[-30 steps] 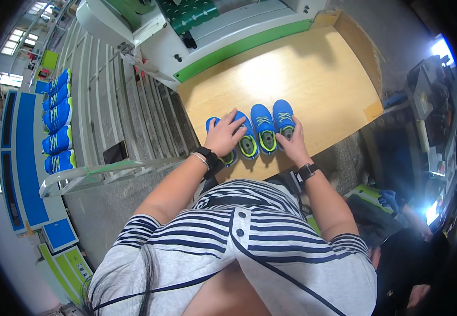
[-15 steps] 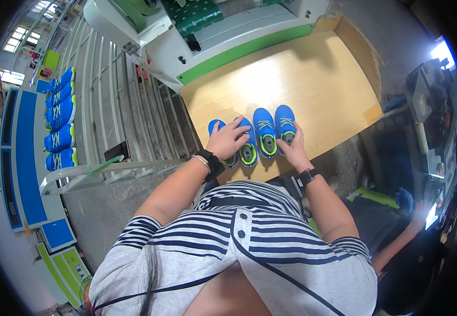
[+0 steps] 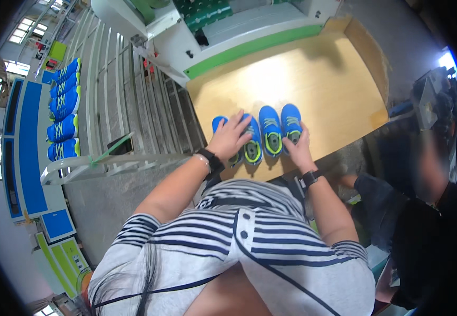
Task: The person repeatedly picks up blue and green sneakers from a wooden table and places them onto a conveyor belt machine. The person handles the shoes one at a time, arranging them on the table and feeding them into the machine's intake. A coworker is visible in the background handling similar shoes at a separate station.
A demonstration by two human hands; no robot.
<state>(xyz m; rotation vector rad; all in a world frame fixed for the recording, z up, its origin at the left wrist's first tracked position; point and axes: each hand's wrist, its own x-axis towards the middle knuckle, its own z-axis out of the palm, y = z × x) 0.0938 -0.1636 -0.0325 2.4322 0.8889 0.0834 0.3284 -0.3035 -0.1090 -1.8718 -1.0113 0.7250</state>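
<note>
Several blue sneakers with lime-green collars stand side by side on a pale wooden board, toes pointing away from me. My left hand (image 3: 231,134) lies with fingers spread over the leftmost sneaker (image 3: 218,122) and the sneaker beside it (image 3: 253,150), partly hiding both. The third sneaker (image 3: 270,120) stands untouched between my hands. At the row's right end, my right hand (image 3: 301,150) closes on the rightmost sneaker (image 3: 290,112), its thumb at the near part of the shoe and its fingers along the outer side.
The wooden board (image 3: 339,100) meets a white and green machine (image 3: 254,47) at its far side. Left of me stands a metal rack (image 3: 118,95), with more blue sneakers (image 3: 64,108) in a line beyond it. A phone-like dark object (image 3: 120,145) rests on the rack. Another person (image 3: 397,210) is close on my right.
The view has shifted slightly, moving the board and sneakers a little to the right. My hands stay at the same sneakers. The person on my right has moved.
</note>
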